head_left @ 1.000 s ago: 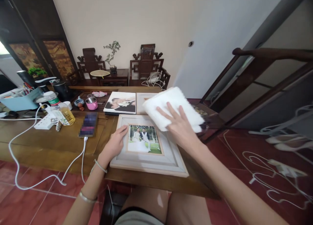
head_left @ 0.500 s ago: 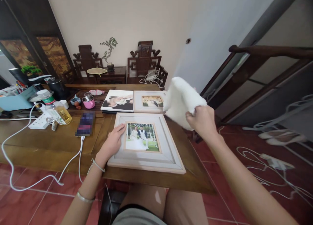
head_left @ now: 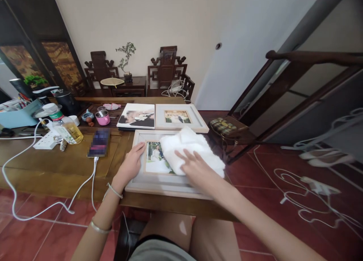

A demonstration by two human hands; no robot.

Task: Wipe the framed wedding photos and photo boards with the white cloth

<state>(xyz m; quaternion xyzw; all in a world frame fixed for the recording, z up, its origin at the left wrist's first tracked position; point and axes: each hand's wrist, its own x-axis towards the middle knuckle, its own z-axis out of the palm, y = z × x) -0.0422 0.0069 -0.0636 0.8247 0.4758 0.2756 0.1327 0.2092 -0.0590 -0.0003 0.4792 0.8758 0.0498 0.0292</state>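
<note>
1. My left hand (head_left: 131, 165) lies with its fingers over the left side of a pale, square-cornered picture frame (head_left: 154, 184); I cannot tell whether it grips.
2. My right hand (head_left: 195, 168) has its fingers spread over a folded, fluffy white cloth (head_left: 172, 144); its thumb is hidden, so I cannot tell if it pinches. The cloth covers the frame's right part.
3. Left of my left hand, a dark-screened phone (head_left: 100, 142) is blurred out.
4. Farther left, a green label (head_left: 57, 116) on a clear bottle bears lettering too small to read.
</note>
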